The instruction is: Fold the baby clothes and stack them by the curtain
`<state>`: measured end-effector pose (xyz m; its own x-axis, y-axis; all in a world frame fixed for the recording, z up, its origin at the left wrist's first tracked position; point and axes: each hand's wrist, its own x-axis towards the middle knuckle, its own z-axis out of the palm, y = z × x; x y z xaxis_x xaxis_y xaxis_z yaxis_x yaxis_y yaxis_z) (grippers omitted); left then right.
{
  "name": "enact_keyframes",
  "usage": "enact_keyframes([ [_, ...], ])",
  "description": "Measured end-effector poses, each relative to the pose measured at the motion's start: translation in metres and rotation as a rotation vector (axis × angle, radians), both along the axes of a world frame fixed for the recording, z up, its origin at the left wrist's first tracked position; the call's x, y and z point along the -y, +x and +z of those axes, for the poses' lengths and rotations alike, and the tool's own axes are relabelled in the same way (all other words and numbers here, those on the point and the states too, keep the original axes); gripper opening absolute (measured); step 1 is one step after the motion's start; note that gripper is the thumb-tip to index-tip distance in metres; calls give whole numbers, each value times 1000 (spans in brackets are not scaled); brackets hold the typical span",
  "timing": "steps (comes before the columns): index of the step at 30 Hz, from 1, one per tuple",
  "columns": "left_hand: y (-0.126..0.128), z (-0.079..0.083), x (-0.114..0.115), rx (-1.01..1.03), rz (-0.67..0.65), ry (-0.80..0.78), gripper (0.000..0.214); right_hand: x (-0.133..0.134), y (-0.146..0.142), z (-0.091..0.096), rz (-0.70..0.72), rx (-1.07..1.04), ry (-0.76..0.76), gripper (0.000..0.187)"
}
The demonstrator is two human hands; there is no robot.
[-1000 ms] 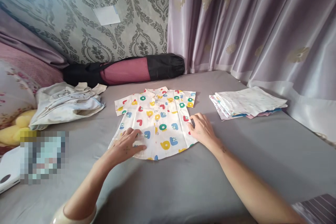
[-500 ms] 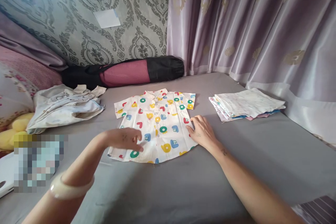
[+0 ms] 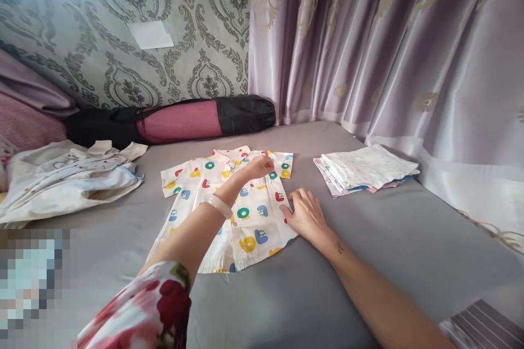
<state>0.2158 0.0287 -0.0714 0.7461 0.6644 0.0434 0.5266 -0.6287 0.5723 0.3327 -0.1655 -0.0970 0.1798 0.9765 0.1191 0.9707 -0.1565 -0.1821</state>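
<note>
A short-sleeved white shirt [image 3: 250,229] with coloured letter prints lies spread flat, its collar pointing away from me. My left hand [image 3: 260,166] is over the upper right part of the shirt, near the shoulder and sleeve. Its fingers point down and are mostly hidden, so whether they grip the cloth does not show. My left forearm, with a pale bangle [image 3: 218,205], crosses the shirt and covers part of its front. At the shirt's right side edge rests my right hand [image 3: 306,212], thumb apart from the fingers and touching the edge, with no cloth visibly held.
A grey sheet [image 3: 262,311] covers the bed. To the right lies a stack of folded clothes [image 3: 368,166]; to the left, a loose pile of light clothes [image 3: 69,180]. A black and pink rolled bag [image 3: 180,120] lies along the wall, beside a purple curtain [image 3: 347,38].
My left hand has moved from above the shirt's lower left up to its upper right. My right hand stays at the right edge. The view has shifted slightly right.
</note>
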Motion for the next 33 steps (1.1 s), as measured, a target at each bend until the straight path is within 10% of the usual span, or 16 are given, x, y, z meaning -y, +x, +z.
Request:
enact_keyframes([
  [12,82,-30,-8,-48,238,44,22,4,0,4,-39,-28,-25,22],
  [23,90,-40,12,-86,314,139,52,9,-2,8,-34,-56,-64,22],
  [33,90,-29,17,-183,314,143,24,14,2,16,17,-116,-152,15],
])
